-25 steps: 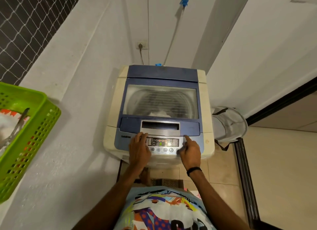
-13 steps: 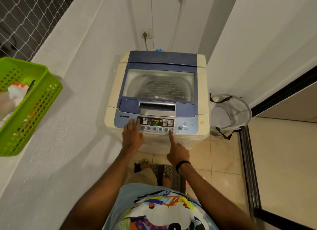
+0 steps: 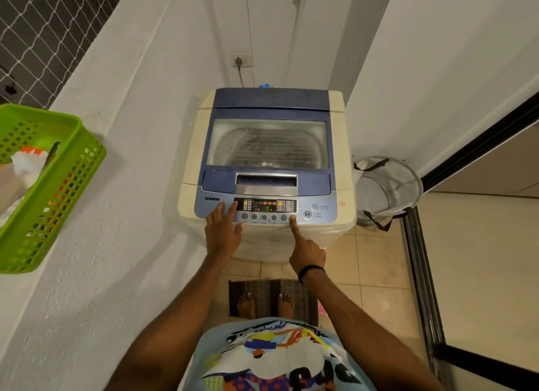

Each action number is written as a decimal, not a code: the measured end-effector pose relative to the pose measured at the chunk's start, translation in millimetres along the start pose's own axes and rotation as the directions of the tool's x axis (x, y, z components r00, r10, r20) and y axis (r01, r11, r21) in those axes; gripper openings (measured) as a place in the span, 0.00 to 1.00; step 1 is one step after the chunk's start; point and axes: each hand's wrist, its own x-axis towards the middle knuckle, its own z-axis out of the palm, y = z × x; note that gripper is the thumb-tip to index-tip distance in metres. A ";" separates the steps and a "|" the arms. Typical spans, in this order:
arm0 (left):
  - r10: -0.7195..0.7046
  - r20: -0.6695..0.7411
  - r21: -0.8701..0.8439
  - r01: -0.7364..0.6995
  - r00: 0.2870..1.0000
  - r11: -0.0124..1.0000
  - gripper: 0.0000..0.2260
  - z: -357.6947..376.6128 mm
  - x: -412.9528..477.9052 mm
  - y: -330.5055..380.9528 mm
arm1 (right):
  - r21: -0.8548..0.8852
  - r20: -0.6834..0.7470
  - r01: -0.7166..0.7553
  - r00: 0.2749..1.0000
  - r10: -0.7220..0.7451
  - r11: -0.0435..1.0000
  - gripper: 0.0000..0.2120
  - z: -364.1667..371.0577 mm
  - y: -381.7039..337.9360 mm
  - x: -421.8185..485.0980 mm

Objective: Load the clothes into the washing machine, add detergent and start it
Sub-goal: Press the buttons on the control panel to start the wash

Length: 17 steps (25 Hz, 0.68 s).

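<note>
A cream and blue top-loading washing machine stands in the corner with its glass lid closed. Its control panel is lit, with a green digit on the display. My left hand rests flat on the panel's left end, fingers apart. My right hand is curled with only the index finger out, its tip on the rightmost small round button of the row. The start/pause button lies just right of that fingertip. Clothes inside the drum are dim behind the glass.
A green plastic basket holding packets sits on the white ledge to the left. A mesh laundry hamper stands right of the machine by a sliding door track. A mat lies under my bare feet.
My right index finger moved left from the panel's right side to the last button of the row. The view pulled back from the machine and the display digit changed.
</note>
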 end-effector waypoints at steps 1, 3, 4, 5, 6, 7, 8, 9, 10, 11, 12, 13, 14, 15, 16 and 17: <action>-0.003 0.000 -0.005 0.003 1.000 1.000 0.30 0.5 -0.9 -0.2 | -0.001 -0.006 -0.010 1.000 0.010 1.000 0.48 -1.7 -3.5 2.4; 0.003 -0.004 -0.005 -0.003 1.000 1.000 0.29 1.8 -5.0 -0.4 | 0.024 0.003 -0.026 1.000 0.026 0.999 0.46 -6.7 -9.5 3.4; 0.004 -0.002 -0.011 -0.005 1.000 1.000 0.29 1.9 -5.8 -0.3 | 0.060 0.016 -0.023 1.000 0.022 0.998 0.46 -8.1 -10.8 2.9; 0.009 0.003 -0.023 -0.009 1.000 1.000 0.29 2.2 -6.6 -1.1 | 0.094 0.013 -0.013 1.000 0.012 0.996 0.47 -7.3 -10.2 0.0; 0.016 0.005 -0.035 -0.015 1.000 0.999 0.29 2.9 -7.3 -2.7 | 0.111 -0.010 -0.003 1.000 0.004 0.994 0.49 -4.5 -7.7 -4.9; 0.020 0.002 -0.048 -0.020 1.000 0.999 0.29 2.8 -8.1 -4.7 | 0.122 -0.034 0.003 0.999 0.001 0.993 0.51 -2.5 -5.3 -10.0; 0.018 0.005 -0.064 -0.018 1.000 0.998 0.29 2.6 -9.0 -6.8 | 0.134 -0.046 -0.003 0.999 0.009 0.991 0.52 -1.7 -2.8 -13.2; 0.015 0.011 -0.076 -0.014 1.000 0.997 0.29 2.8 -9.9 -7.6 | 0.144 -0.060 -0.015 0.998 0.024 0.989 0.52 -2.8 -0.3 -13.1; 0.013 0.018 -0.081 -0.012 1.000 0.997 0.30 3.3 -11.3 -8.1 | 0.154 -0.077 -0.031 0.996 0.043 0.988 0.52 -4.7 1.8 -10.0; 0.014 0.032 -0.079 -0.012 0.999 0.997 0.31 4.2 -12.6 -8.3 | 0.172 -0.084 -0.053 0.994 0.069 0.984 0.52 -7.0 3.8 -5.8; 0.014 0.045 -0.080 -0.011 0.999 0.997 0.31 4.8 -14.0 -8.6 | 0.198 -0.078 -0.077 0.992 0.094 0.977 0.52 -9.9 4.8 -2.1; 0.012 0.057 -0.084 -0.007 0.998 0.996 0.32 5.3 -14.0 -9.4 | 0.224 -0.066 -0.096 0.991 0.114 0.970 0.52 -11.9 5.6 1.1; 0.009 0.064 -0.087 -0.003 0.998 0.996 0.32 5.9 -13.1 -9.5 | 0.244 -0.056 -0.108 0.991 0.125 0.964 0.52 -12.4 7.0 4.2; 0.005 0.071 -0.088 0.001 0.997 0.996 0.32 6.5 -12.1 -9.7 | 0.258 -0.050 -0.114 0.990 0.131 0.959 0.52 -11.9 8.0 6.0; 0.003 0.075 -0.086 0.004 0.997 0.996 0.33 7.2 -11.6 -10.2 | 0.266 -0.044 -0.118 0.990 0.134 0.957 0.52 -10.3 8.0 6.5; 0.003 0.076 -0.083 0.003 0.997 0.997 0.33 7.9 -11.1 -10.8 | 0.268 -0.039 -0.122 0.990 0.137 0.956 0.52 -8.6 7.5 6.1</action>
